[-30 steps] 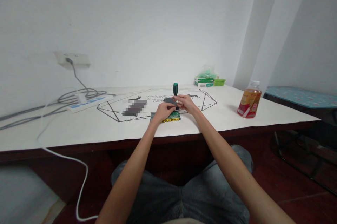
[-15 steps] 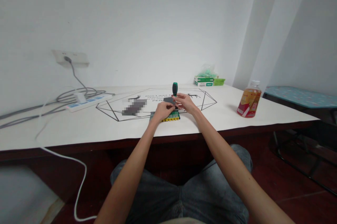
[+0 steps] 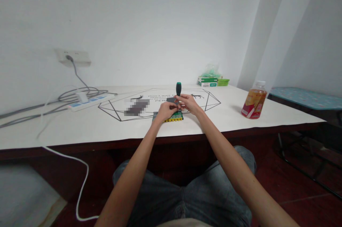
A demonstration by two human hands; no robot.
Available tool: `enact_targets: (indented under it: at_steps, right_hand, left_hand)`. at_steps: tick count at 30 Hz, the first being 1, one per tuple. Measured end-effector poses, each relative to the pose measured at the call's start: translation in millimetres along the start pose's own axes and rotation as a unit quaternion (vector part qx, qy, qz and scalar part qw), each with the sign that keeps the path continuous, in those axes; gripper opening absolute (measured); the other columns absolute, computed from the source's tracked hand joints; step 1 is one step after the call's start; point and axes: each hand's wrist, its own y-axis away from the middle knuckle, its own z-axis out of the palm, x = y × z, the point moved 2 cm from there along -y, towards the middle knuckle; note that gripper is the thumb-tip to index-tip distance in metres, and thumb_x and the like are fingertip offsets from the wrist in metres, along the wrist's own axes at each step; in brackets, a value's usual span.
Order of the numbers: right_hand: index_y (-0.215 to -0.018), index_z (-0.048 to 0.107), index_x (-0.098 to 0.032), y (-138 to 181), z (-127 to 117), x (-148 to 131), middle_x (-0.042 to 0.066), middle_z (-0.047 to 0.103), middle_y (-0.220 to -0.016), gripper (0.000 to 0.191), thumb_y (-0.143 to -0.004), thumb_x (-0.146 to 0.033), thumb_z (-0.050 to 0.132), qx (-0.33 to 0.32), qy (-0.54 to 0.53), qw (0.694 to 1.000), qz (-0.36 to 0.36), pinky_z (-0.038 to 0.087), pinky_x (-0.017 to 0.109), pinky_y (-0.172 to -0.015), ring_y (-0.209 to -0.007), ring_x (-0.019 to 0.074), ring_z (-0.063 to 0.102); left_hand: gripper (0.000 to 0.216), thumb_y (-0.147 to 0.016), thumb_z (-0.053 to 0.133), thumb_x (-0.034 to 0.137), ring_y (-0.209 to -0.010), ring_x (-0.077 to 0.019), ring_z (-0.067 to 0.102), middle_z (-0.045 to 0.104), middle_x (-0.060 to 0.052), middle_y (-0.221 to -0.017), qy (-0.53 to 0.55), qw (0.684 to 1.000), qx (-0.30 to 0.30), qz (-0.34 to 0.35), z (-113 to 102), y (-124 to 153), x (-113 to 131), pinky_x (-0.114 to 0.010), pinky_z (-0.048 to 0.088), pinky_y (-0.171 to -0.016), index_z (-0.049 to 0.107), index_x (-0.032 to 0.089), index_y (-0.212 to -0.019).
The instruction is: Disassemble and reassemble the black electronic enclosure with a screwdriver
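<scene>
A screwdriver with a green and black handle (image 3: 179, 89) stands upright in front of me, its tip hidden by my fingers. My right hand (image 3: 190, 103) has thumb and fingers closed around it just below the handle. Under my hands lies a green circuit board (image 3: 178, 116) with a row of yellow ports along its near edge. My left hand (image 3: 167, 111) rests over the board, fingers pinched close to the shaft's lower end; what they hold, if anything, is hidden. Just behind them, a dark grey flat piece (image 3: 171, 100) shows in part.
On the right of the white table (image 3: 133, 131) stands a drink bottle (image 3: 254, 100). Green and white boxes (image 3: 208, 82) and a plastic bag are at the back. To the left lie a power strip (image 3: 89, 102), coiled cables (image 3: 77, 93) and a blurred-out dark object (image 3: 136, 108).
The view has shifted very slightly. Both hands stay at the board, and the screwdriver remains upright in my right fingers; the left fingertips have moved a little nearer the shaft.
</scene>
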Motion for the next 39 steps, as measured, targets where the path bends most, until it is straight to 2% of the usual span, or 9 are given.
enact_targets:
  at_steps: [5, 11, 17, 21, 27, 31, 39]
  right_hand:
    - [-0.080, 0.068, -0.015, 0.8, 2.4, 0.3, 0.002, 0.069, -0.072, 0.047, -0.063, -0.053, 0.089, 0.000, 0.010, 1.000, -0.002, 0.034, 0.020, -0.036, -0.046, 0.0086, 0.056]
    - [-0.084, 0.070, -0.015, 3.8, 3.7, -4.2, 0.002, 0.068, -0.071, 0.042, -0.070, -0.051, 0.086, -0.001, 0.010, 1.000, 0.008, 0.034, 0.020, -0.037, -0.049, 0.0088, 0.056]
    - [-0.082, 0.070, -0.014, 3.0, 3.9, -2.8, 0.002, 0.067, -0.068, 0.047, -0.065, -0.055, 0.088, 0.008, 0.013, 1.000, -0.002, 0.033, 0.020, -0.037, -0.046, 0.0090, 0.056]
    - [-0.082, 0.070, -0.014, 3.4, 3.6, -3.2, 0.002, 0.067, -0.068, 0.050, -0.063, -0.056, 0.088, 0.014, 0.008, 1.000, -0.005, 0.034, 0.020, -0.036, -0.046, 0.0090, 0.055]
    - [-0.083, 0.070, -0.014, 5.2, 3.6, -5.9, 0.003, 0.067, -0.070, 0.043, -0.071, -0.053, 0.086, 0.017, 0.020, 1.000, 0.000, 0.035, 0.020, -0.037, -0.047, 0.0088, 0.055]
    - [-0.083, 0.071, -0.014, 4.6, 3.5, -5.0, 0.004, 0.068, -0.071, 0.043, -0.070, -0.053, 0.085, 0.016, 0.017, 1.000, 0.005, 0.035, 0.021, -0.038, -0.047, 0.0092, 0.056]
    - [-0.083, 0.071, -0.014, 5.3, 3.9, -6.5, 0.004, 0.068, -0.069, 0.041, -0.073, -0.052, 0.083, 0.018, 0.025, 0.999, 0.013, 0.034, 0.021, -0.038, -0.047, 0.0092, 0.056]
  left_hand:
    - [0.018, -0.081, 0.068, 0.029, -0.082, -0.0227, 0.075, 0.081, -0.005, -0.083, 0.027, 1.000, 0.001, -0.002, 0.1, 1.1, 1.1, -0.031, 0.055, -0.081, 0.082, 0.018, -0.083]
    - [0.020, -0.084, 0.066, 0.031, -0.081, -0.0226, 0.076, 0.081, -0.004, -0.081, 0.023, 1.000, -0.009, -0.011, -2.3, 2.0, 6.8, -0.030, 0.054, -0.079, 0.082, 0.018, -0.083]
    - [0.019, -0.081, 0.072, 0.032, -0.078, -0.0234, 0.075, 0.080, -0.006, -0.078, 0.001, 1.000, 0.015, -0.023, -3.1, 2.6, 8.0, -0.029, 0.053, -0.073, 0.083, 0.016, -0.084]
    - [0.020, -0.084, 0.069, 0.031, -0.079, -0.0232, 0.076, 0.081, -0.005, -0.079, -0.007, 1.000, 0.006, -0.016, -2.5, 2.4, 9.3, -0.030, 0.053, -0.075, 0.083, 0.018, -0.086]
    - [0.020, -0.083, 0.069, 0.032, -0.079, -0.0235, 0.076, 0.081, -0.005, -0.079, -0.009, 1.000, 0.007, -0.018, -2.9, 1.8, 10.2, -0.030, 0.053, -0.075, 0.083, 0.018, -0.085]
    - [0.019, -0.082, 0.070, 0.032, -0.078, -0.0231, 0.075, 0.080, -0.004, -0.077, -0.011, 1.000, 0.019, -0.023, -2.6, 2.2, 10.4, -0.030, 0.054, -0.074, 0.083, 0.018, -0.085]
    - [0.017, -0.082, 0.069, 0.028, -0.079, -0.0232, 0.076, 0.080, -0.004, -0.078, -0.003, 1.000, 0.004, -0.022, -1.1, -0.3, 6.8, -0.030, 0.054, -0.076, 0.082, 0.018, -0.083]
